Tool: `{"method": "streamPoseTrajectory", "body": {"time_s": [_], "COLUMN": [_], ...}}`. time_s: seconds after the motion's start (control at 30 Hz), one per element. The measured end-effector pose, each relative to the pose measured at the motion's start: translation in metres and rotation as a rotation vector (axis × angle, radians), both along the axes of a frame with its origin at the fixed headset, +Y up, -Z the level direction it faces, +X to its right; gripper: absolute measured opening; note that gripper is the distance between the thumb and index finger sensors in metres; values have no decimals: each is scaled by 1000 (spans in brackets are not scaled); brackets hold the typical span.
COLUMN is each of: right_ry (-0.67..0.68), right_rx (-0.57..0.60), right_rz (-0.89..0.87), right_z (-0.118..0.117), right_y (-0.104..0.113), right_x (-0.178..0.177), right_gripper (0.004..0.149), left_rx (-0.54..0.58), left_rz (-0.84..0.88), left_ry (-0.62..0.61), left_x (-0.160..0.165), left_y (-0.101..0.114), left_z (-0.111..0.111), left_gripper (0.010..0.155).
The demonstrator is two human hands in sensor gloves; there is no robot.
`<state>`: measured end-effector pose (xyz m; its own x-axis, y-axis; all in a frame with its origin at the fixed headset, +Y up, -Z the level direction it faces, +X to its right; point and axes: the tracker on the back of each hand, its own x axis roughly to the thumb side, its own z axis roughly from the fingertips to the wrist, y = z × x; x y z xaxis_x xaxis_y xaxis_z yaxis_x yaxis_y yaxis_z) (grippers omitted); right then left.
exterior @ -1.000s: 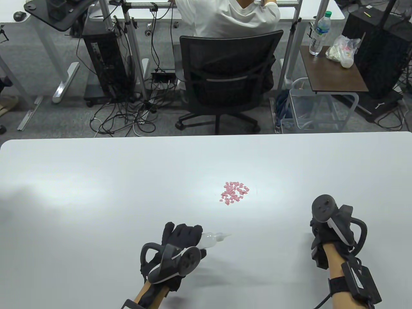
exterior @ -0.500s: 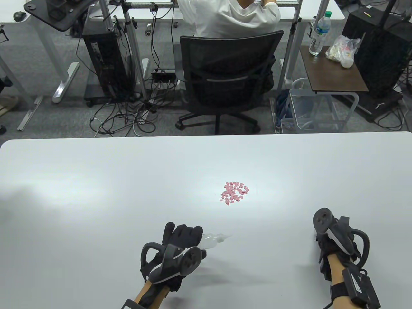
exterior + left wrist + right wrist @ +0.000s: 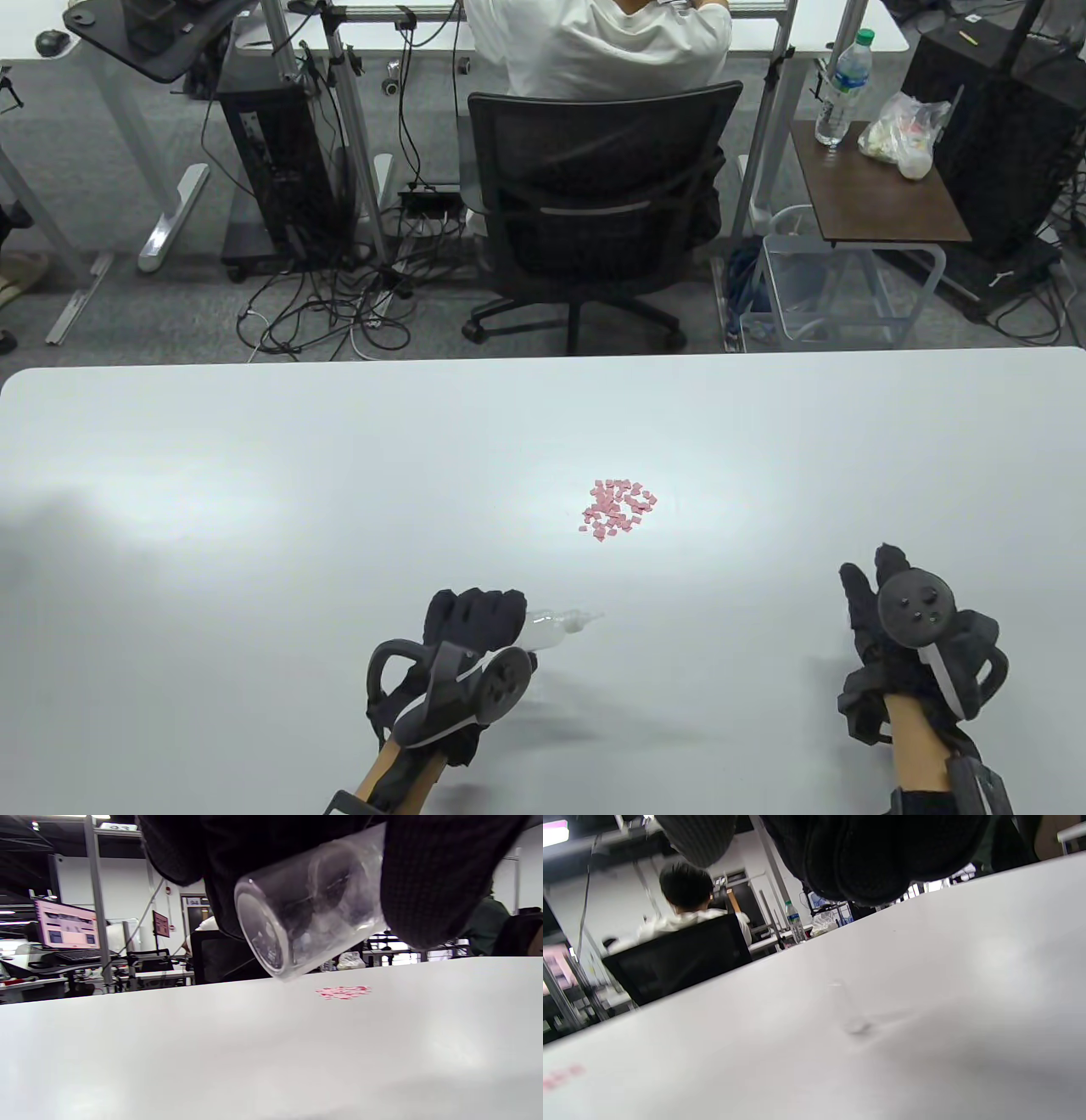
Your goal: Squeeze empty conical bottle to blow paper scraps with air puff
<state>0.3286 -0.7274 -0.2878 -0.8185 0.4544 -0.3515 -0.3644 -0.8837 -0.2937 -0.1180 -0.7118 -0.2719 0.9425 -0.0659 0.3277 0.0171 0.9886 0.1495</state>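
The step in hand appears to be aiming the conical bottle [image 3: 551, 626] before the squeeze. To do it well, bring the nozzle close to the paper scraps [image 3: 618, 508], keep it low and nearly level with the table [image 3: 254, 509], and point it along a line through the middle of the pile; a short, firm squeeze on the body should then give the strongest puff. A nozzle held too far back would likely waste the air, and one tilted steeply down may scatter the scraps unevenly. Taking the scraps as the landmark, the bottle lies nearer the person and a little to their left, clear of the pile, with its tip directed roughly toward it. The left hand [image 3: 471, 624] grasps the bottle: the gloved fingers [image 3: 432, 878] wrap the clear body, and in the left wrist view the flat base faces the camera, raised off the table and tilted. Whether the body is already being compressed cannot be told. The right hand [image 3: 891, 628] lies to the right of the scraps and nearer the person, well apart from them, holding nothing; in the right wrist view its fingers [image 3: 869, 857] appear curled inward above the table.
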Motion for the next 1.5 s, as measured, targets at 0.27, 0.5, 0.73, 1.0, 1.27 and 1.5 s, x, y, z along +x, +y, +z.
{"method": "streamPoseTrajectory", "body": {"time_s": [0.27, 0.5, 0.73, 1.0, 1.27, 1.5], "right_ry": [36, 78, 54, 26, 27, 21], "right_rx": [85, 139, 160, 154, 164, 157], "right_rz": [-104, -124, -197, -162, -165, -184], "right_z": [-2, -2, 0, 3, 3, 4], "right_y": [6, 13, 14, 13, 13, 11], "right_x": [1, -2, 9, 16, 17, 20], "right_gripper": [62, 61, 61, 61, 61, 61], "left_rx": [22, 20, 38, 96, 82, 126], "left_rz": [-126, -349, -492, -542, -551, -614], "left_ry": [110, 162, 142, 88, 66, 44], "left_x": [-25, -26, -12, -6, -1, 8], "left_y": [8, 3, -12, -14, -19, -19], "left_z": [-49, -119, -150, -154, -154, -153], "left_gripper": [75, 74, 73, 71, 65, 68]}}
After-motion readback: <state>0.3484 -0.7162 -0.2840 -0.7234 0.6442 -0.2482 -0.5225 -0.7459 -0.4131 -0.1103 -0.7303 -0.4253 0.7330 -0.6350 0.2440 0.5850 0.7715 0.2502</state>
